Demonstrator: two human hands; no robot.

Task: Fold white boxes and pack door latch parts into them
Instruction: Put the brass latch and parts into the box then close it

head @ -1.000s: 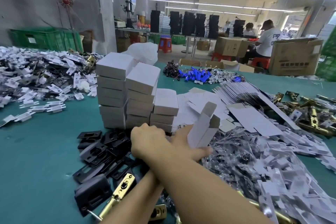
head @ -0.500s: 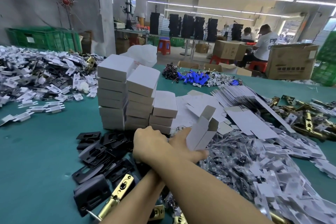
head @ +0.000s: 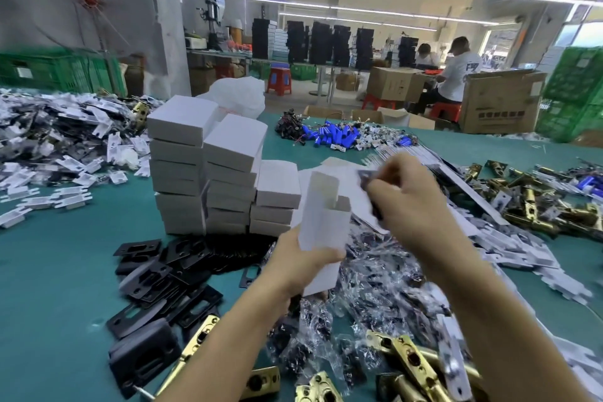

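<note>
Left hand [head: 303, 268] round upright white box [head: 323, 222] — right hand [head: 404, 196] tight on dark part [head: 365, 177] beside it

Your left hand [head: 293, 268] and right hand [head: 411, 206] are bare, and the left forearm [head: 228, 339] and right forearm [head: 489, 303] run bare as well from wrist to the lower edge of the view (upper arms lie outside it), smooth and slim, with the right fingers [head: 401, 170] blurred.
</note>
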